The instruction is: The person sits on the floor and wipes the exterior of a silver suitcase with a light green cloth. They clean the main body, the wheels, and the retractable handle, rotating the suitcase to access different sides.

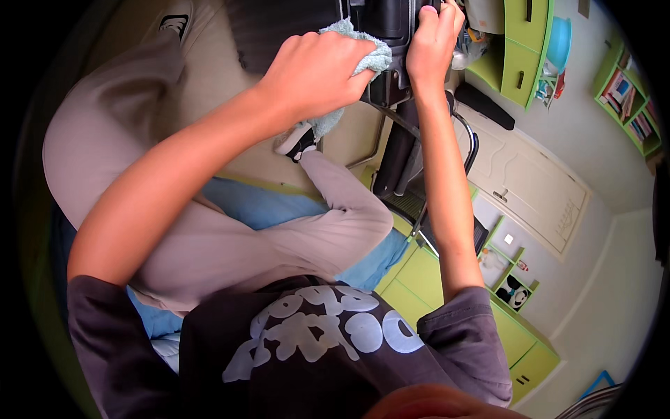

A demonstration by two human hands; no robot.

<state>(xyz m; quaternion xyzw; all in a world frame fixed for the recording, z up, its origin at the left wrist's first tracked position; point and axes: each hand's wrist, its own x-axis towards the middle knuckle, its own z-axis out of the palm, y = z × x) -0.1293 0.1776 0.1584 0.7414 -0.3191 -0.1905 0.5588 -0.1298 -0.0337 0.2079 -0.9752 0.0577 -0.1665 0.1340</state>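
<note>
My left hand [327,73] is closed around a crumpled light blue-green terry cloth [378,56]. Part of the cloth hangs below the wrist. The cloth rests against the black plastic frame [395,50] of a large dark object, whose full shape runs out of view at the top. Along the right side of that frame, my right hand [433,44] grips its edge, with the thumb on top. A smooth dark panel [285,34] lies to the left of the frame.
A chair with a chrome tube frame [473,139] and dark mesh stands beyond my right forearm. Green cabinets [523,57], a blue basin [559,44], a bookshelf [628,99] and a white door [528,178] are at right. My legs are bent over blue bedding [256,201].
</note>
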